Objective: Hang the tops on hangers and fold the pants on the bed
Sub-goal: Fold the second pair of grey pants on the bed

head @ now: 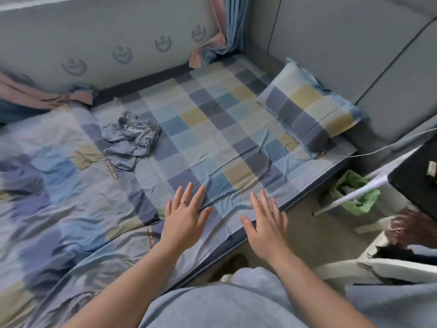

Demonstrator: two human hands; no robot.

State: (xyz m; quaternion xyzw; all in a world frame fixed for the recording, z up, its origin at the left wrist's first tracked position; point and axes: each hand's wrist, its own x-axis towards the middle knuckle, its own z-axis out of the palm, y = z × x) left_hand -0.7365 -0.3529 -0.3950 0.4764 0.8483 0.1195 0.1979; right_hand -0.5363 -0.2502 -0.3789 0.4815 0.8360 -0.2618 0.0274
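A crumpled grey-blue garment lies in a heap on the checked bed sheet, left of the middle. My left hand hovers flat with spread fingers over the sheet near the bed's front edge, a ring on one finger. Beside it, my right hand is also flat and spread, over the sheet's edge. Both hands hold nothing, and the garment lies well beyond them to the far left. A white hanger sticks out at the right, past the bed's corner.
A checked pillow lies at the head of the bed by the padded headboard. A rumpled duvet covers the left side. At right stand a green-lined bin, a dark table and a white container with dark clothes.
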